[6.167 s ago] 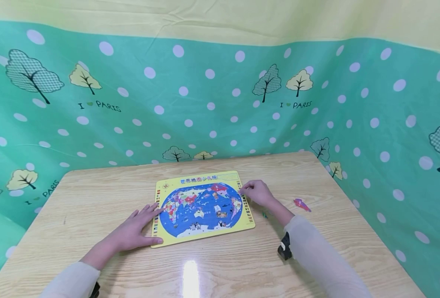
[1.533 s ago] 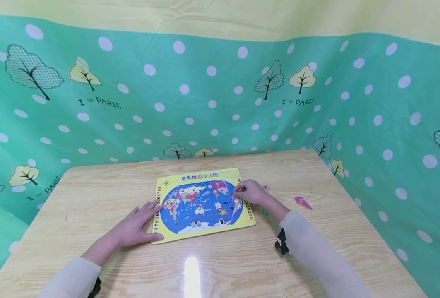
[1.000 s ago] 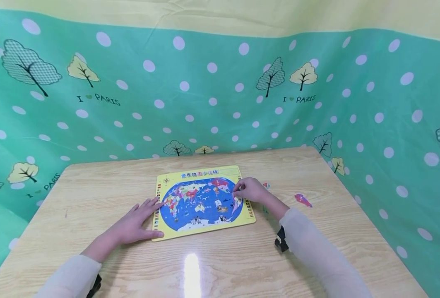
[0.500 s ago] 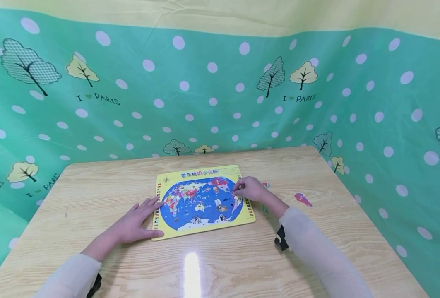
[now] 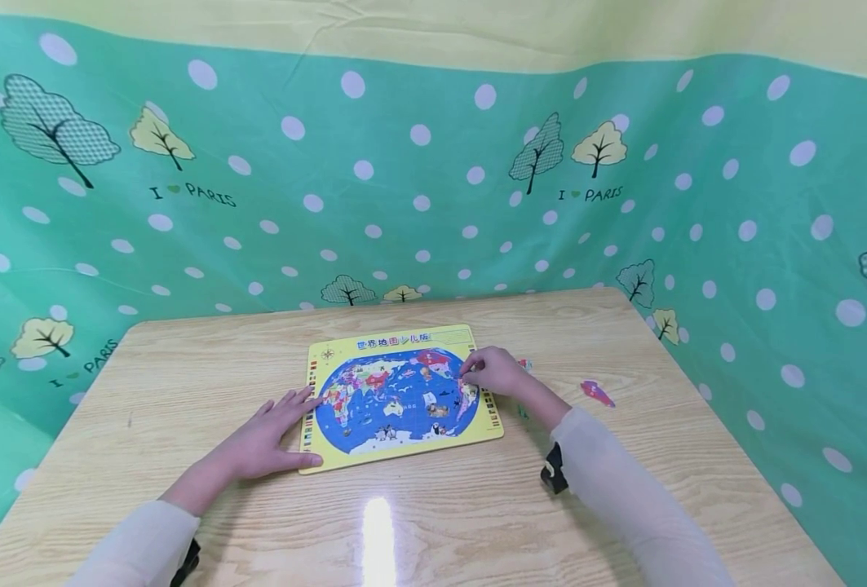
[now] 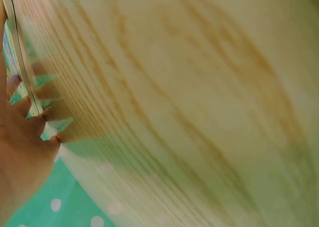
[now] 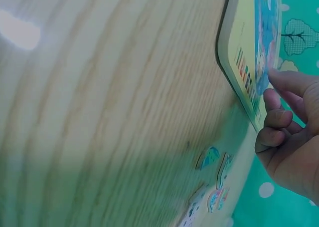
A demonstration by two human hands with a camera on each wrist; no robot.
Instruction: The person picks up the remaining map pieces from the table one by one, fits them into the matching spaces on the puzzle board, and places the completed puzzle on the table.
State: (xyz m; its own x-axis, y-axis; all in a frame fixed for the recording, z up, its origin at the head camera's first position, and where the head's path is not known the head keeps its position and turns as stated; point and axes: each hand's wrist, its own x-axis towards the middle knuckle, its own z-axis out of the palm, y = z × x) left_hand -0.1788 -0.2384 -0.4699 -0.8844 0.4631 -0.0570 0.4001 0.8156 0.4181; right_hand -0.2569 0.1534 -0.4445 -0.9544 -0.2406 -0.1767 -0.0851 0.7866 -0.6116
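Behind a wood-grain table (image 5: 272,538) and along its left and right sides, green cloth (image 5: 396,249) with pale dots (image 5: 353,84), topped by a yellow band (image 5: 477,33). Across the green, printed trees (image 5: 59,130), some checked, some yellow, and "PARIS" lettering (image 5: 210,195) beside a small heart (image 5: 174,189). Creased up high, softly folded toward the right corner. Low on the table, a bright, elongated white glare (image 5: 378,538).

Dotted cloth (image 5: 389,151) screens a wooden table (image 5: 455,522) in, booth-style.

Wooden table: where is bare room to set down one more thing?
Bare table shows left of the map board, beyond the left hand, and between the sleeves. The board's right side is crowded: right hand, small pieces, pink piece.
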